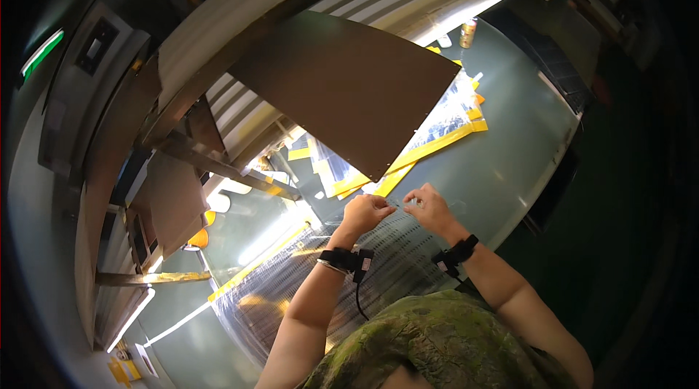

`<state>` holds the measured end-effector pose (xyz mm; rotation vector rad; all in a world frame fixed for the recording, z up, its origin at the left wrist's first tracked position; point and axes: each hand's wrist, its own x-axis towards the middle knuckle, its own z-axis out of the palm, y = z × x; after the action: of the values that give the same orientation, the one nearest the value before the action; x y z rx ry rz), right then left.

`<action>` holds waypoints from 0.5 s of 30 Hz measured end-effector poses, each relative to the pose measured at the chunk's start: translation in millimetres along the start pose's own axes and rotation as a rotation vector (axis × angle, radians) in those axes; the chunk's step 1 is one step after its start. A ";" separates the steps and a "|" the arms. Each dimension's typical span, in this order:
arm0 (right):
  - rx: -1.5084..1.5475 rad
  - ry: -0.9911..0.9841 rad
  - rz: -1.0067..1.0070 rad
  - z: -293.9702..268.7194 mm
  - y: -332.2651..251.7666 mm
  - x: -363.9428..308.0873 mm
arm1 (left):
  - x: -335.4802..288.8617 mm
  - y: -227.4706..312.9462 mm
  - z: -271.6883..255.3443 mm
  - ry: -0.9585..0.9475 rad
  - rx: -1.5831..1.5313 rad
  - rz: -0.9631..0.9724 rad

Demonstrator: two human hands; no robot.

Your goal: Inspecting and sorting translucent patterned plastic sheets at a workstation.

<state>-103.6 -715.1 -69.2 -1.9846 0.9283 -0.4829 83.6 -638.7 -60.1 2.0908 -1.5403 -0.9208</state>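
My left hand (368, 213) is closed, its fingertips pinched together over the far edge of a clear, glossy sheet patterned with rows of dark marks (386, 243). Just to its right, my right hand (429, 210) is curled with thumb and forefinger meeting in a pinch. A small gap separates the two hands. Whatever lies between the fingertips is too small to make out. The sheet, edged on its left with yellow tape (255, 269), spreads over the table toward my body.
Above and beyond my hands, a brown flat board (349, 90) overhangs several yellow-edged clear packets (444, 123) on the grey-green table (502, 163). A can (468, 32) stands at the back. Shelf frames with a wooden bar (153, 279) and bright tube lamps (466, 17) line the left and far sides.
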 end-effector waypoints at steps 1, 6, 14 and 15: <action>-0.002 -0.009 -0.009 6.6 2.0 0.9 | -1.9 -0.1 0.7 0.009 -0.033 0.008; 0.258 0.262 0.017 35.6 11.3 -4.9 | -3.7 4.6 4.4 -0.002 -0.158 -0.047; 0.195 0.486 -0.020 43.3 -6.3 -15.4 | -3.9 16.1 20.8 0.164 -0.116 -0.071; 0.164 0.491 -0.061 42.0 -6.9 -15.8 | -4.1 16.2 24.4 0.163 -0.117 -0.071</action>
<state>-84.3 -677.7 -86.3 -1.7785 1.0827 -1.0791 54.6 -638.3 -65.9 2.0931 -1.3071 -0.8210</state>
